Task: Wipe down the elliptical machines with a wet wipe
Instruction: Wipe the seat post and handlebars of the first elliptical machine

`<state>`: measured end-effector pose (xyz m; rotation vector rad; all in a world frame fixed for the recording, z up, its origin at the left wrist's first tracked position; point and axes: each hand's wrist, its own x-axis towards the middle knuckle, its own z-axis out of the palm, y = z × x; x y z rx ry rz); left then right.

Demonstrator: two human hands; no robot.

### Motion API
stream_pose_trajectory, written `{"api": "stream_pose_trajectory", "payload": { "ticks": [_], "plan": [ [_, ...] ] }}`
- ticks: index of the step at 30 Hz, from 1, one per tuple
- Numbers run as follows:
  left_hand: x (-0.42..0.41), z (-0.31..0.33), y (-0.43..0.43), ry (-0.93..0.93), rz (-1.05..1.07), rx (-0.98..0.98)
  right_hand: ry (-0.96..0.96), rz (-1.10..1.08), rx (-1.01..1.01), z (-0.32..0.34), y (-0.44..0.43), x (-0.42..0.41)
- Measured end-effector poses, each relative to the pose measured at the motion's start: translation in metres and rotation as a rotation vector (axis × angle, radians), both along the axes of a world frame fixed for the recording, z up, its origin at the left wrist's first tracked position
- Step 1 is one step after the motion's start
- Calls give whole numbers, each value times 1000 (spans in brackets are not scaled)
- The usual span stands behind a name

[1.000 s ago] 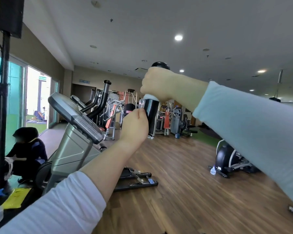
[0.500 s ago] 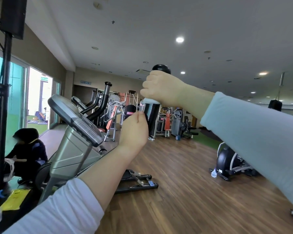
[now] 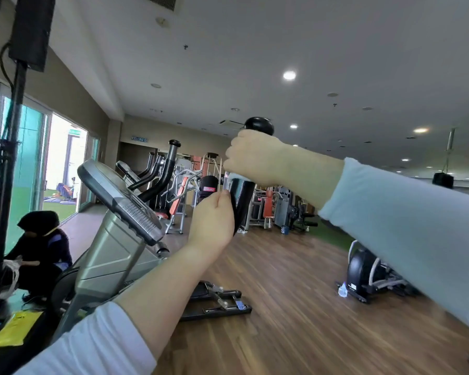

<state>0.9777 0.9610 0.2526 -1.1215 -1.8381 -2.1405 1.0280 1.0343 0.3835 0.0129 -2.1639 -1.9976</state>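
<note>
At the elliptical machine (image 3: 111, 239), the person's right hand (image 3: 255, 158) is clenched round the black handle (image 3: 243, 197) just below its knob. It presses a pale wet wipe (image 3: 237, 176) against the handle, an edge showing under the fist. The left hand (image 3: 213, 217) grasps the handle lower down, apparently steadying it for the rubbing.

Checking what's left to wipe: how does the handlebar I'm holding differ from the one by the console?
The near handlebar is held by both hands, right hand above left hand; the far handlebar stands untouched. The near handlebar looks bigger, the far handlebar smaller. Both are black with rounded caps.
</note>
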Motion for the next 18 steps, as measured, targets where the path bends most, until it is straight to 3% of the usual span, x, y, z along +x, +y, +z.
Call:
{"api": "stream_pose_trajectory", "payload": {
  "ticks": [6, 13, 16, 18],
  "plan": [
    [0, 0, -1, 25, -87, 75, -43, 375, -174, -2, 26, 28],
    [9, -2, -11, 12, -145, 37, 14, 453, -197, 19, 32, 47],
    [7, 0, -10, 32, -159, 32, 195, 586, -285, 36, 34, 52],
    [8, 4, -8, 56, -169, 69, 344, 625, -465, 44, 29, 53]
  ]
}}
